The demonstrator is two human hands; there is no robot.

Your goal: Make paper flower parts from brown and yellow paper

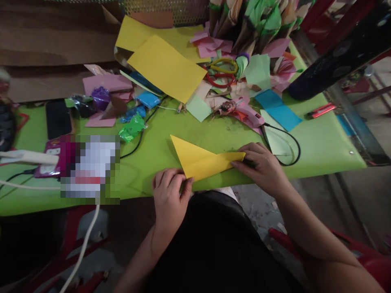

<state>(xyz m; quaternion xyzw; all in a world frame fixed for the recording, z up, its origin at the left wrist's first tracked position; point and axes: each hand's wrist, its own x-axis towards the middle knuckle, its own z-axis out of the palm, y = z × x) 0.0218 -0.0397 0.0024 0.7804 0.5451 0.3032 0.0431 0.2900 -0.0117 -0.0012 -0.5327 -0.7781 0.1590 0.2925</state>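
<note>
Near the front edge of the green table (159, 150), a folded piece of yellow paper (201, 160) is held between both hands. It has a tall point at the left and a narrow tip at the right. My left hand (171, 191) pinches its lower left corner between thumb and fingers. The narrow right tip sits between the thumb and fingers of my right hand (262, 167). Farther back lies a flat yellow sheet (168, 67), on top of more yellow paper (131, 34).
A pink glue gun (244, 113) with a black cord lies behind my right hand. Scissors (221, 73), blue paper (277, 109), a red-and-silver lighter-like object (321, 110) and a dark cylinder (339, 57) are around it. At left are a phone (59, 119) and a power strip (39, 156).
</note>
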